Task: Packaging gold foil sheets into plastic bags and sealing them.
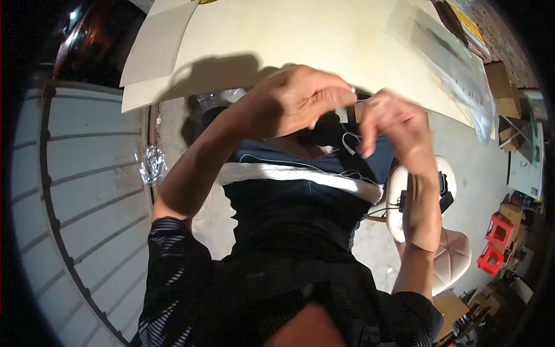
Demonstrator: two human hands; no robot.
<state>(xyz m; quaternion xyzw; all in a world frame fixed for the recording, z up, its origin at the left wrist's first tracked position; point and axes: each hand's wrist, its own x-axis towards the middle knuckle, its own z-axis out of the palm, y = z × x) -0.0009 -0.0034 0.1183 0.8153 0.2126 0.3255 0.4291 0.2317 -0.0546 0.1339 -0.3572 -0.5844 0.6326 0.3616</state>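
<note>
My left hand [303,98] is raised in front of the table edge, its thumb and forefinger pinched together on a bit of thin white string [347,139]. Close beside it on the right, my right hand [400,124] has curled fingers, slightly smeared by motion, with the string running at its fingertips. A loose loop of that string hangs below the two hands. Across my lap lies a long bundle of white strings [289,173], stretching from side to side over dark clothing. A few single strands stray from the bundle. The exact grip at the right fingertips is blurred.
A pale table [277,34] stands ahead, with a cardboard sheet [156,43] at its left and clear plastic bags [457,69] at its right. A cushioned stool [451,260] holding a black device is to my right. Red stools [498,229] and boxes stand farther right.
</note>
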